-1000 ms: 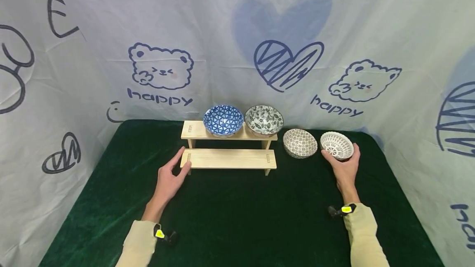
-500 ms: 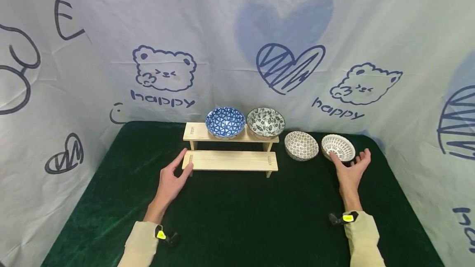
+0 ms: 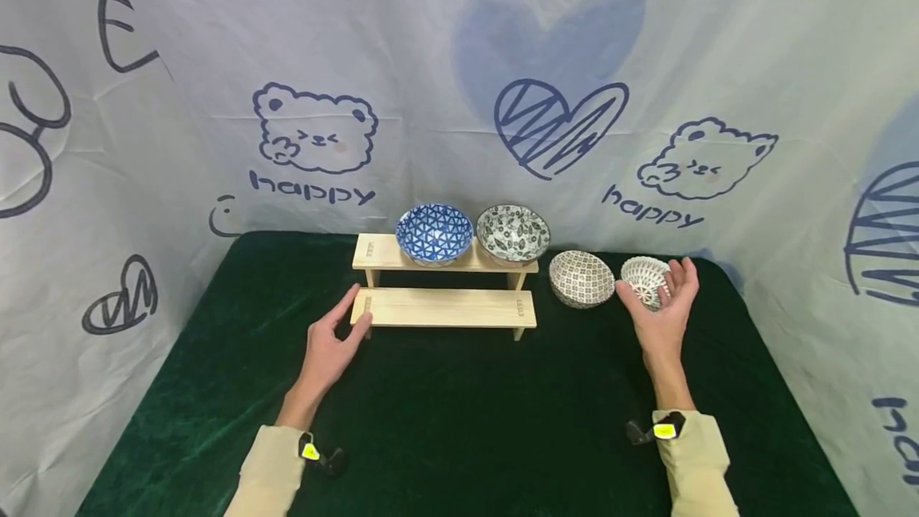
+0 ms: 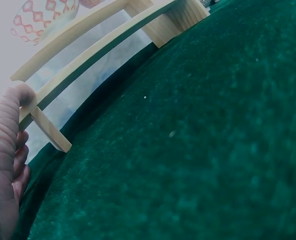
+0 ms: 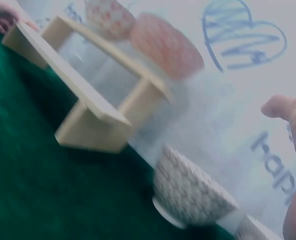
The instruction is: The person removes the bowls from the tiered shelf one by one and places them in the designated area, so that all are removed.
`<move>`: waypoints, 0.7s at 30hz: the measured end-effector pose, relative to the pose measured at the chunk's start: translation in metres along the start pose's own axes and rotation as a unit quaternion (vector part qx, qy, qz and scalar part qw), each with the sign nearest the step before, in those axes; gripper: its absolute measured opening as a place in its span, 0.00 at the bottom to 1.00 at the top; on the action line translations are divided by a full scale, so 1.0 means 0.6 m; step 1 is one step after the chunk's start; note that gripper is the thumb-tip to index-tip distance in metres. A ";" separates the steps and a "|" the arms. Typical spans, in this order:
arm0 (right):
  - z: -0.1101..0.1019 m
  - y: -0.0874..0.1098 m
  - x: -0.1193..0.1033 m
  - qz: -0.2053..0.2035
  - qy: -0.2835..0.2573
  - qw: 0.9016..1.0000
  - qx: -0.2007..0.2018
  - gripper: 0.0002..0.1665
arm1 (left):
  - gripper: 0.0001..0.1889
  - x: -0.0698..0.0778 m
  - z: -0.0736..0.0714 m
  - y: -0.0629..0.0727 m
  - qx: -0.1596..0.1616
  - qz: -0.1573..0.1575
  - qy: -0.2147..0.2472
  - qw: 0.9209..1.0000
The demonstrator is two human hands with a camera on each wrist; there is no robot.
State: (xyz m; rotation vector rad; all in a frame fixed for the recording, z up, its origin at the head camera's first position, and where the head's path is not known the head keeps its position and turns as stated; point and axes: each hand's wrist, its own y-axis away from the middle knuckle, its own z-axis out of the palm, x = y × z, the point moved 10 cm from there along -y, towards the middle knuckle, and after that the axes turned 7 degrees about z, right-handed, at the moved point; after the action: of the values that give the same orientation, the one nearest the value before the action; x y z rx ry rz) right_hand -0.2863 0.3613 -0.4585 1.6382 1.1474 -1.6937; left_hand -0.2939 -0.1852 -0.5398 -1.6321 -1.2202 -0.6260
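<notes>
My left hand (image 3: 329, 349) holds the left end of a two-tier wooden shelf (image 3: 445, 308); in the left wrist view its thumb (image 4: 20, 92) bends over the lower board's end, with the other fingers beneath. Over at the right, my right hand (image 3: 664, 329) hovers in front of a small white patterned bowl (image 3: 637, 271), thumb and fingers spread, partly covering it. Just left of that hand, a brown-and-white checked bowl (image 3: 581, 279) sits on the cloth, seen tilted in the right wrist view. The right wrist view shows the thumb (image 5: 288, 107) apart from any bowl.
On the upper tier stand a blue triangle-patterned bowl (image 3: 434, 234) and a grey leaf-patterned bowl (image 3: 513, 234). Dark green cloth (image 3: 502, 421) covers the table. A white printed curtain (image 3: 424, 46) hangs close behind and along both sides.
My right hand has let go of the white bowl, drawn back from it, then come left and up in front of it. The left hand stays on the shelf.
</notes>
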 end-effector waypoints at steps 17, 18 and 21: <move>0.150 0.044 -0.037 -0.010 -0.011 0.986 -0.165 0.62 | 0.32 0.002 0.001 -0.001 -0.007 -0.002 -0.006 1.000; 0.161 0.046 -0.039 -0.009 -0.005 0.984 -0.178 0.62 | 0.32 0.002 0.001 -0.001 -0.006 -0.003 -0.005 1.000; 0.190 0.051 -0.047 -0.016 0.015 0.978 -0.209 0.63 | 0.32 0.001 -0.001 -0.002 -0.004 -0.004 -0.006 1.000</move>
State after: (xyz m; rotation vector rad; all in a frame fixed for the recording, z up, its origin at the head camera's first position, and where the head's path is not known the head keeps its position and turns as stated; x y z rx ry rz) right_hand -0.3180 0.2443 -0.4476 1.3896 1.4361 -1.3316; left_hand -0.2946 -0.1854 -0.5384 -1.6417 -1.2348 -0.6276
